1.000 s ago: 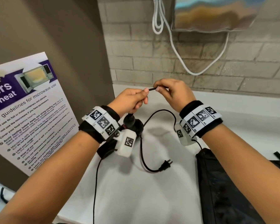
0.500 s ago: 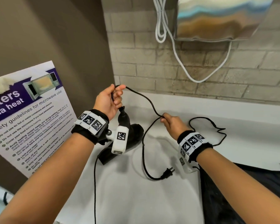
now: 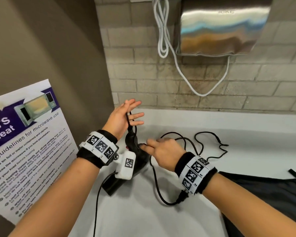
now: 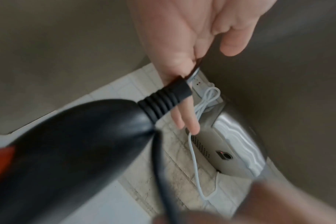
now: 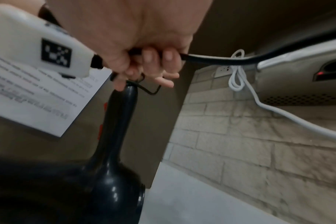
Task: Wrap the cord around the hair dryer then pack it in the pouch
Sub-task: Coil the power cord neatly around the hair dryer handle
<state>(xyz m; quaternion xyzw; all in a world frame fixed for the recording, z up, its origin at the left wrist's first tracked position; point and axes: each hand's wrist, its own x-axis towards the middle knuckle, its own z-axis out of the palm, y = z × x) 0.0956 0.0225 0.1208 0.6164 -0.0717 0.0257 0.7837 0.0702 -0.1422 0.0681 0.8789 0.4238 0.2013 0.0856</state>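
Observation:
A black hair dryer [image 3: 140, 159] rests on the white counter [image 3: 143, 219] with its handle [image 5: 115, 121] pointing up. Its black cord [image 3: 154, 178] loops over the counter to the plug [image 3: 182, 197]. My left hand [image 3: 125, 115] is above the handle tip. Its fingers are spread straight, while the thumb pinches the cord just past the ribbed strain relief [image 4: 167, 100]. My right hand [image 3: 162, 151] is beside the dryer body, with its fingers curled round the cord [image 5: 220, 59]. The black pouch [image 3: 263, 194] lies flat at the right front, partly under my right forearm.
A steel hand dryer [image 3: 220, 28] is mounted on the brick wall above, and a white cable [image 3: 162, 31] hangs beside and under it. A microwave safety poster [image 3: 24, 142] leans on the left wall. A thin black wire [image 3: 96, 211] hangs from my left wrist.
My right hand moved left with the cord, close to the dryer body. My left hand's fingers straightened and spread while it kept the cord. The cord's slack now lies further right on the counter.

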